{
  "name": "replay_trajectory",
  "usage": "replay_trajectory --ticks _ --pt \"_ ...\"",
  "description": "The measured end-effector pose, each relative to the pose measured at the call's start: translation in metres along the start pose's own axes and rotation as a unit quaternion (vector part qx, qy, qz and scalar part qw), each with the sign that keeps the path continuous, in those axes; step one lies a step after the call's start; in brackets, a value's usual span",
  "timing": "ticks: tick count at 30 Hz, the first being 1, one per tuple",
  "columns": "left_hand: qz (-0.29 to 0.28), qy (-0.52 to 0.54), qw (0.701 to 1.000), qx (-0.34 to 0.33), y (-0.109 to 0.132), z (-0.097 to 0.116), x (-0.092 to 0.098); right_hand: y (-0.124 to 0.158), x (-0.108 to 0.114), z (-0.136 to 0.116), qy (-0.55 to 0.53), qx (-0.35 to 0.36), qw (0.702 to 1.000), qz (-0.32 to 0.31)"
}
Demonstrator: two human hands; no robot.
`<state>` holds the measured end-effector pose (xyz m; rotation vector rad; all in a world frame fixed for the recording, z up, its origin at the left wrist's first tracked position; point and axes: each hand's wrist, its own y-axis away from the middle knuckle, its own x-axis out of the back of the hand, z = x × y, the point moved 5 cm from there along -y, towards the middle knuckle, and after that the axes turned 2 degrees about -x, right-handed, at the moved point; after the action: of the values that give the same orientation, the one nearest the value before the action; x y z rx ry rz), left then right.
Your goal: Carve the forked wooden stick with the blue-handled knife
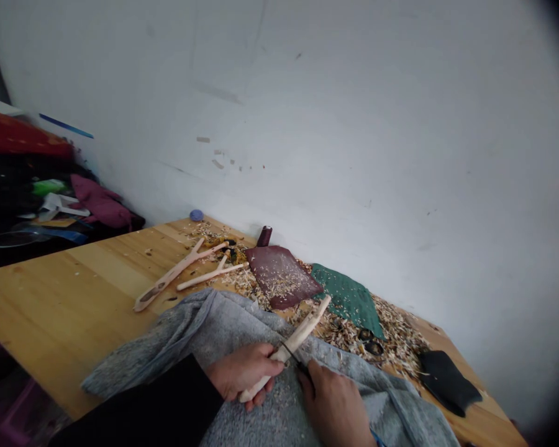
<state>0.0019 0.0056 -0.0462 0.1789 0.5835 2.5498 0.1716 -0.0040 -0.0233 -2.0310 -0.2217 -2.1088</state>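
My left hand (242, 372) is closed around a pale peeled wooden stick (302, 329) that points up and to the right over a grey cloth (205, 329). My right hand (335, 403) is closed on a small dark-bladed knife (294, 358), its blade laid across the stick just past my left thumb. Both hands rest on the grey cloth at the near edge of the wooden table (65, 292). A black sleeve (168, 410) covers my left forearm.
Two carved forked sticks (177, 273) lie on the table to the left. Wood shavings (391, 335) cover a maroon sheet (282, 276) and a green sheet (349, 298). A dark spool (264, 236) stands by the wall; a black pouch (447, 382) lies at right. Clutter sits far left.
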Motion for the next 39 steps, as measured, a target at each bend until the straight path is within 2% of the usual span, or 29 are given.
replay_trajectory --ticks 3,7,9,14,16,20,24,30,33,39 --pt "0.0 -0.006 1.0 0.001 0.002 0.002 0.0 0.0 0.003 0.0 0.001 -0.005 1.0 0.007" --pt "0.002 -0.003 1.0 0.005 0.003 0.004 0.0 -0.001 0.014 0.012 0.031 -0.077 0.996 0.008" --pt "-0.001 0.0 1.0 0.004 0.002 0.003 -0.001 -0.002 0.014 0.015 0.038 -0.091 0.995 0.004" --pt "-0.01 0.009 1.0 -0.004 -0.002 -0.002 0.0 0.0 0.0 0.001 0.007 0.004 1.0 0.004" --pt "-0.012 0.016 1.0 -0.018 -0.003 -0.003 0.0 0.001 -0.001 -0.001 0.001 0.016 1.0 0.017" --pt "-0.007 0.016 1.0 -0.015 -0.005 -0.005 0.0 -0.001 0.009 0.012 0.014 -0.047 0.998 0.033" --pt "-0.002 0.006 1.0 0.0 -0.003 -0.003 0.0 -0.003 0.017 0.021 0.039 -0.109 0.993 0.018" --pt "0.001 0.004 1.0 -0.011 0.003 0.002 0.0 0.001 0.008 -0.004 -0.005 0.017 1.0 0.002" --pt "0.002 -0.003 1.0 0.003 0.001 0.001 0.0 0.001 0.006 -0.003 -0.021 0.034 0.999 0.008" --pt "-0.006 -0.002 1.0 -0.002 -0.004 -0.002 0.0 -0.004 0.013 0.023 -0.003 -0.086 0.996 0.021"
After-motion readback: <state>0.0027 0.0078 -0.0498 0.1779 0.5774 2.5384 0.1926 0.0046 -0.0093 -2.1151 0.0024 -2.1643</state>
